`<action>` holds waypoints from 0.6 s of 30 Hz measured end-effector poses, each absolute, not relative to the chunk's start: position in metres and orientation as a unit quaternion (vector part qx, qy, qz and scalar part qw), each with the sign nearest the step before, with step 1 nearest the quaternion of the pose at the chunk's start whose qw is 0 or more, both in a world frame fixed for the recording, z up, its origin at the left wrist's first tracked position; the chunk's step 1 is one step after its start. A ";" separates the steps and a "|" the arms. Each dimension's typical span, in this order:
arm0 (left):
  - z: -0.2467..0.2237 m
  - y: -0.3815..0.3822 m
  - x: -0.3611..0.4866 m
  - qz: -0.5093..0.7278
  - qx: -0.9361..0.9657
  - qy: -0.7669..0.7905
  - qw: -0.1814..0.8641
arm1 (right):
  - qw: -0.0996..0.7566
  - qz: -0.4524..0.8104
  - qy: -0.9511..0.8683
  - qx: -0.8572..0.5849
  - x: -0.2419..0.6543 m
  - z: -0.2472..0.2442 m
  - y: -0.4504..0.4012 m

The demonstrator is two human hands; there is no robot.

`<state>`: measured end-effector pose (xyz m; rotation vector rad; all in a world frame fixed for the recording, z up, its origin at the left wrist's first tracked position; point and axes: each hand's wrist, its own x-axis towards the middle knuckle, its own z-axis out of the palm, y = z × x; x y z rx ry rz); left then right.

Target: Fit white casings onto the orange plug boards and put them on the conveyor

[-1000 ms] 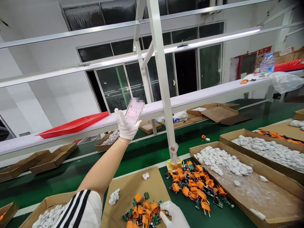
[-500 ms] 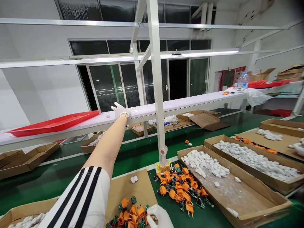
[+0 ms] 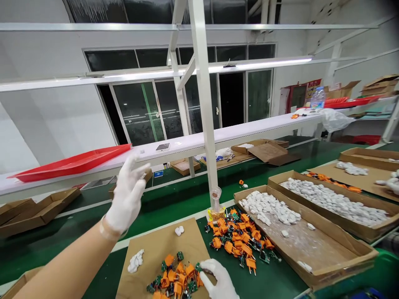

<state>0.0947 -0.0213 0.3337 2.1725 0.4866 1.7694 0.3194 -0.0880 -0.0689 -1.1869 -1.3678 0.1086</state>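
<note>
My left hand (image 3: 126, 199), in a white glove, is raised in front of the shelf with its fingers apart and nothing in them. My right hand (image 3: 217, 277), also gloved, is at the right edge of a pile of orange plug housings with green circuit boards (image 3: 177, 278) on brown cardboard (image 3: 152, 245). Its thumb and forefinger are around a small green board (image 3: 198, 268) at the pile's edge. White lumps (image 3: 136, 261) lie on the cardboard's left side, and a small white pair (image 3: 179, 230) near its top.
A larger orange plug pile (image 3: 238, 236) lies right of the cardboard, beside trays of white pieces (image 3: 271, 207). A metal post (image 3: 204, 99) rises ahead. The shelf (image 3: 193, 140) holds a red tray (image 3: 75, 164), a phone (image 3: 163, 147) and a bottle (image 3: 318, 98).
My left hand has drawn back from the shelf, down and to the left. A phone now shows on the shelf where it was. My right hand has shifted slightly right.
</note>
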 end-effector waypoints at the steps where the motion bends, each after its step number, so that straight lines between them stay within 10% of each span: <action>1: 0.312 -0.039 0.075 0.597 0.771 0.167 0.146 | 0.620 0.069 -0.589 -0.513 0.318 -0.066 -0.091; 6: 0.190 -0.068 0.018 0.480 0.806 0.345 -0.004 | 0.440 0.071 -0.707 -0.549 0.307 -0.035 -0.115; 11: 0.078 -0.042 0.014 0.207 0.787 0.534 0.229 | 0.343 0.118 -0.735 -0.573 0.297 -0.031 -0.113; 18: 0.027 -0.007 0.030 0.163 0.788 0.471 0.360 | 0.311 0.148 -0.756 -0.556 0.283 -0.037 -0.119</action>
